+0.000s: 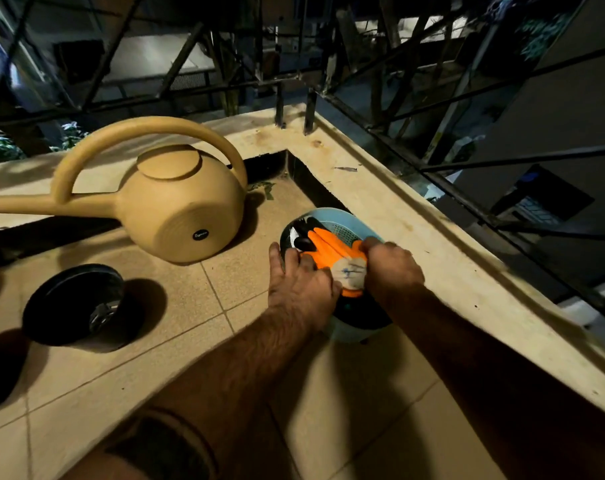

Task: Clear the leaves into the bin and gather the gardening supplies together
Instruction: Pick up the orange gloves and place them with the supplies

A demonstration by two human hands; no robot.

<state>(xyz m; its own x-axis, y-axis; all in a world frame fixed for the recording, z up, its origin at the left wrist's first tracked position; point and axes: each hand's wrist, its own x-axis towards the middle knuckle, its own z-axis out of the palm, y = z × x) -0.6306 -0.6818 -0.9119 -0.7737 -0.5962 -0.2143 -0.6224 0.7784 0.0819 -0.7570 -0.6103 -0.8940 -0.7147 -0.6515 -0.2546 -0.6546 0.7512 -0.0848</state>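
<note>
An orange and grey gardening glove (339,252) lies over a light blue perforated basket (349,230) on the tiled floor by the low wall. My left hand (299,278) rests on the glove's near side with its fingers curled onto it. From the right, my right hand (391,265) grips the glove's cuff end. Dark items sit inside the basket under the glove. A tan watering can (176,206) stands to the left, its spout pointing left. A black plastic pot (76,306) lies tipped on the tiles at lower left. A few green leaves (264,188) lie in the corner behind the can.
A concrete ledge (415,230) with a black metal railing (502,161) runs along the right and far sides, with a drop beyond it. Bare tiles (190,341) stretch between the pot and my arms.
</note>
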